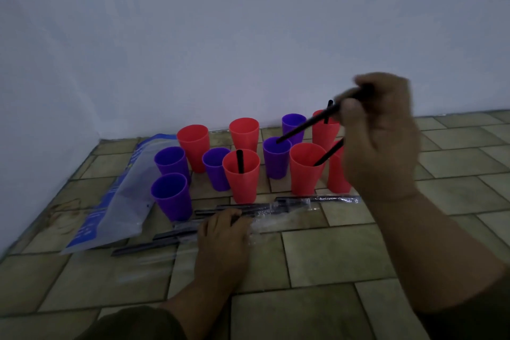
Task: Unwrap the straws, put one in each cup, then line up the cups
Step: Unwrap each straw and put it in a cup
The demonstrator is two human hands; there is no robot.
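Note:
Several red and purple cups stand in a loose cluster on the tiled floor. My right hand [378,132] is raised above them and grips a black straw [306,125]; its lower tip hangs over a purple cup [276,159]. Black straws stand in three red cups: the front one [242,176], one at the right [305,171] and one at the back right [324,130]. My left hand [225,232] lies flat on the wrapped straws [276,205] and their clear plastic in front of the cups. Another red cup [336,171] is partly hidden behind my right hand.
A blue and clear plastic bag [116,201] lies at the left, partly under the purple cups. More wrapped black straws [149,244] lie on it near its front edge. A pale wall rises right behind the cups. Tiled floor [345,251] stretches in front and to the right.

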